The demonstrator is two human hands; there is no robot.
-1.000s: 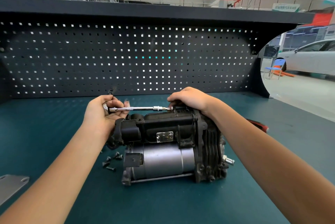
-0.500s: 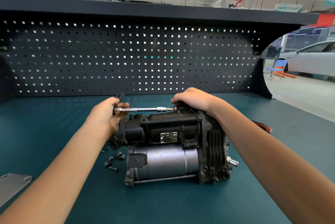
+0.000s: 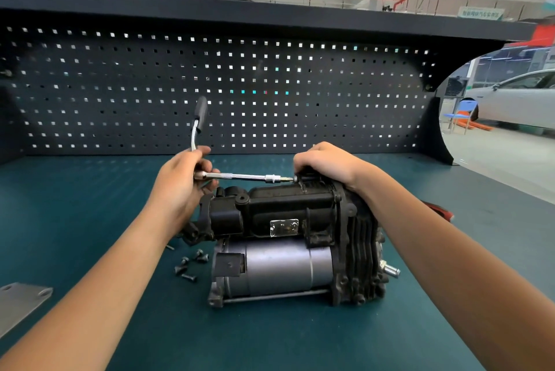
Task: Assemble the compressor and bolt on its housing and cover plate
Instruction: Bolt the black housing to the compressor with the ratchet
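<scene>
A black compressor (image 3: 288,238) with a grey motor cylinder lies on the teal bench. My left hand (image 3: 183,187) grips a chrome ratchet wrench (image 3: 240,176) at its head. The extension runs right to a bolt at the compressor's top rear. The black handle sticks up above my fist. My right hand (image 3: 327,163) grips the top rear of the compressor housing, next to the wrench tip. Several loose black bolts (image 3: 190,265) lie on the bench left of the motor. A grey cover plate (image 3: 21,304) lies at the left edge.
A dark pegboard (image 3: 228,91) walls the back of the bench. A red object (image 3: 441,210) shows behind my right forearm. The teal bench top (image 3: 285,337) stretches in front of the compressor. A white car stands beyond the bench's right end.
The ratchet handle has swung up from behind my left fist to stand upright. My right hand stays on the compressor.
</scene>
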